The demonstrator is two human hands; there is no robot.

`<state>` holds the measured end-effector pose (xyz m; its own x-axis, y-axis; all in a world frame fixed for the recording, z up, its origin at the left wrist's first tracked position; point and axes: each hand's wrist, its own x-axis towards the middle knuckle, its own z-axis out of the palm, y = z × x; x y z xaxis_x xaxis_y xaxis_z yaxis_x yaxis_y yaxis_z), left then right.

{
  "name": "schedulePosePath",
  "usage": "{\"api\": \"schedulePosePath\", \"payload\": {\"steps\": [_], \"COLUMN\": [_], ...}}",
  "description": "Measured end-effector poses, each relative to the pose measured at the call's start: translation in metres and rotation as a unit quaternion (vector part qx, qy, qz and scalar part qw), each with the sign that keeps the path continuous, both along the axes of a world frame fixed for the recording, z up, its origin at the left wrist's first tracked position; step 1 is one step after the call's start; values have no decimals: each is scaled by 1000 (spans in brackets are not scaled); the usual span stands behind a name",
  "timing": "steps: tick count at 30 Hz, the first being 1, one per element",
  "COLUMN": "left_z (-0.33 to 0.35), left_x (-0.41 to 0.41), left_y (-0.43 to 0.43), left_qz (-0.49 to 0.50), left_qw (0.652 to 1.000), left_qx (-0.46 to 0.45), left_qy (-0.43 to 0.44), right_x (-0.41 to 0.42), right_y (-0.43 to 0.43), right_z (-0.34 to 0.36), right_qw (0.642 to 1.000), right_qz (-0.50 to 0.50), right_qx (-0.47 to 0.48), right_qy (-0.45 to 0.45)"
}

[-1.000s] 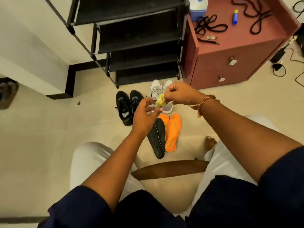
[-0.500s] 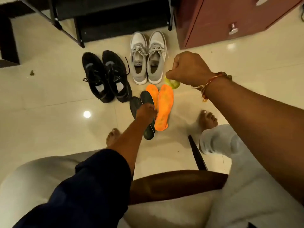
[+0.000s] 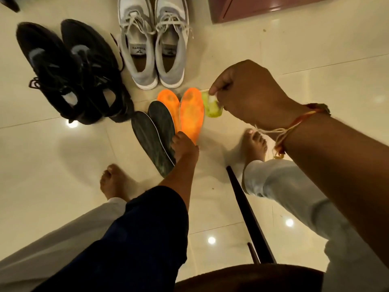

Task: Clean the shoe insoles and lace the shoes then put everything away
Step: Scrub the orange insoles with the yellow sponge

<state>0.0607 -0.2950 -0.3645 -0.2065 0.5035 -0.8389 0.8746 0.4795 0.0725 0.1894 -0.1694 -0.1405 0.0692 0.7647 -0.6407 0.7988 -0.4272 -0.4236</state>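
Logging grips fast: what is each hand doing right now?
Left hand: on the insoles' heel ends; grip cannot be told.
Right hand: pinching a small yellow-green cleaning pad.

One head-worn wide-angle view, pointing steeply down at the floor in front of the seated wearer.

We're looking from above the lap, facing forward and down: sleeves and knees fill the bottom edge, close to the lens, while the orange insoles (image 3: 190, 111) lie mid-frame and the grey shoes (image 3: 152, 42) run into the top edge, farthest off. The right hand (image 3: 248, 93) looms large at right, nearer the camera than the left hand (image 3: 184, 147). Straight lines bow toward the edges.
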Motion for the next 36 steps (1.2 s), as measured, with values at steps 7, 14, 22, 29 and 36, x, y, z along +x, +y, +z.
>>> {"api": "schedulePosePath", "payload": {"steps": [7,14,22,29,36], "left_z": [-31,9,174,313,395], "left_x": [-2,-19,-42,-64,-80], "left_y": [0,18,72,85,68], "left_qz": [-48,98,292,364,333], "left_qw": [991,988,896,784,694], "left_qx": [111,50,55,126,147], "left_qy": [63,-109,-330,-486,-621], "right_x": [2,0,-8,-31,-52], "right_y": [-6,-2,-4,-10,-30], "right_z": [-8,0,53,135,172], "right_qw": [999,998,938,833,825], "right_qz": [39,-46,-248,-333,-251], "right_qx": [6,26,51,122,225], "right_qy": [-9,43,238,425,454]}}
